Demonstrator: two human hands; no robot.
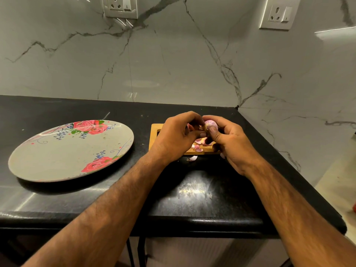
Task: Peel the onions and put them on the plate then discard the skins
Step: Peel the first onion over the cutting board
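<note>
Skins (199, 149) are lying on the board (154, 129). The right hand (232, 144) is gripping the onion (211, 124), and the left hand (173, 137) is pinching it.

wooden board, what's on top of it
Loose pink onion skins lie on the wooden board. The left hand and right hand, peeling an onion above it, cover most of it, so anything else there is hidden.

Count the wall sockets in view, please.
2. One socket is on the wall at top left, cut by the frame's top edge; the other socket is at top right. More may lie outside the view.
</note>
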